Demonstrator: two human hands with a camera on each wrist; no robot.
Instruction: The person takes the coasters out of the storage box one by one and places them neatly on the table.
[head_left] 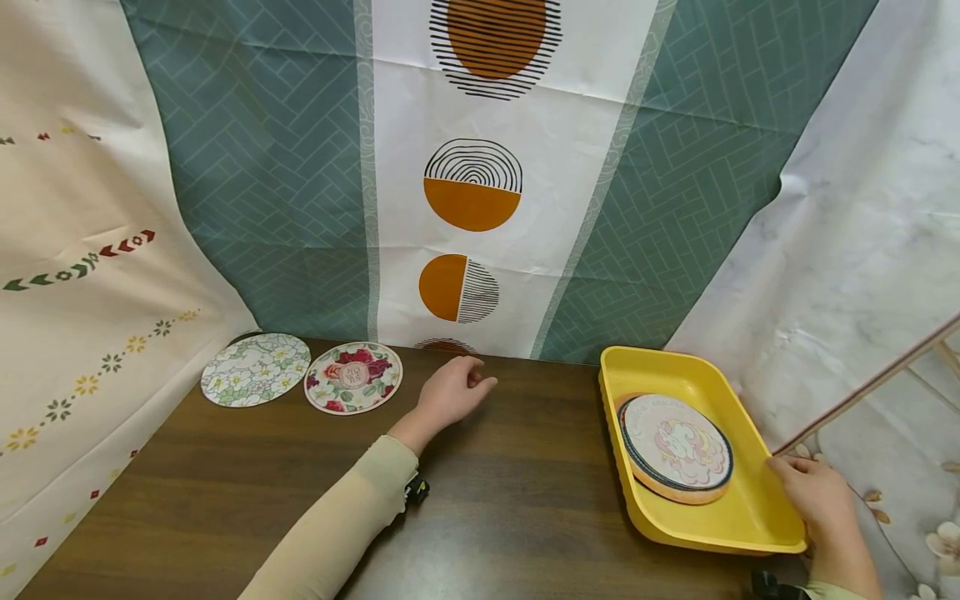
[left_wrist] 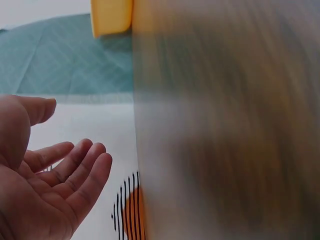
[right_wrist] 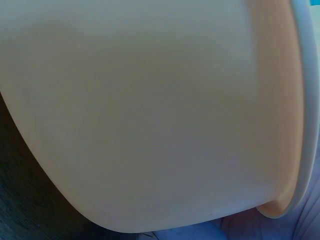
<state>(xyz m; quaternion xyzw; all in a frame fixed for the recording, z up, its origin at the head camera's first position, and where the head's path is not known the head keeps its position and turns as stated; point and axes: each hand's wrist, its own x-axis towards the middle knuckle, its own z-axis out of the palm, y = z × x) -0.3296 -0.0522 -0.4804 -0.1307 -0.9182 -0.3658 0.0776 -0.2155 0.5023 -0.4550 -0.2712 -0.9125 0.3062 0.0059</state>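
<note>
In the head view my left hand (head_left: 450,392) hovers over the table, its fingers loosely bent with nothing between them. The left wrist view shows this hand (left_wrist: 55,185) with its palm and fingers in sight. At the right, my right hand (head_left: 817,496) grips the rim of a yellow tray (head_left: 757,508). A stack of round coasters lies in it, topped by one with a pink unicorn print (head_left: 675,442). The tray's wall (right_wrist: 150,125) fills most of the right wrist view, where the hand's grip is hidden.
A green-and-white floral coaster (head_left: 255,371) and a red-rose coaster (head_left: 352,377) lie at the table's back left. The dark wooden table (head_left: 525,483) meets a patterned cloth backdrop (head_left: 480,117). A thin rod (head_left: 862,387) slants beside the tray.
</note>
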